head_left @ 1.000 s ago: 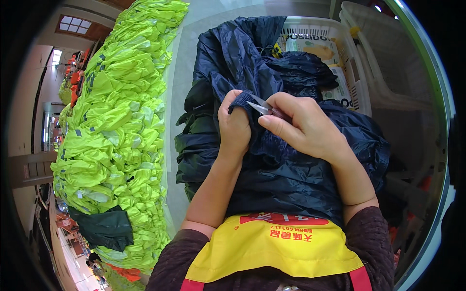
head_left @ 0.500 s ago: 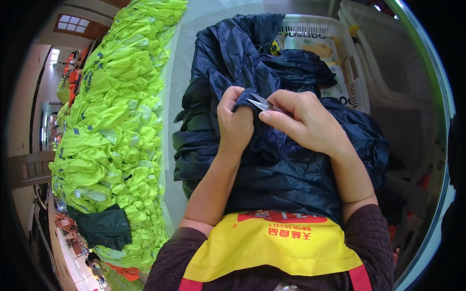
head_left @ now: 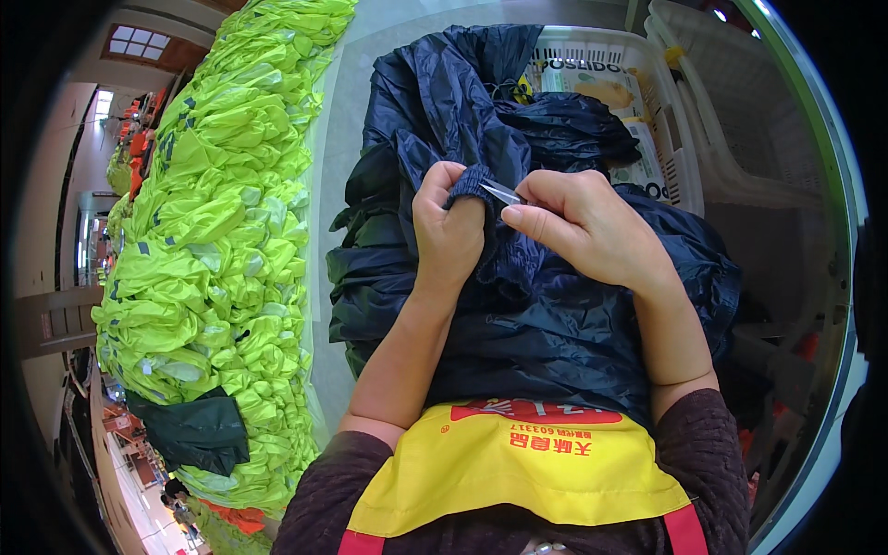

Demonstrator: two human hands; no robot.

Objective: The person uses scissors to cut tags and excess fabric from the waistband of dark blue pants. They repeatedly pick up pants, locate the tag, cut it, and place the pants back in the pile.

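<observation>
The left forearm is angled up and inward, and the left hand [head_left: 450, 227] is held upright, its grip clamped on a dark blue cuff [head_left: 470, 188] bunched over the fingers. The right arm is bent at the elbow; the right hand [head_left: 592, 229] is turned leftward, its thumb and fingers closed on small scissors [head_left: 502, 192], whose blades are pointed at the cuff's edge; whether they touch cannot be told. The cuff is held above dark blue cloth [head_left: 564, 347] heaped on the desk [head_left: 347, 97]. Red characters are printed upside down on the yellow apron [head_left: 518, 486], below a red patch with white writing. Bold black letters are seen on packages [head_left: 606, 90] in the white crate [head_left: 683, 139].
</observation>
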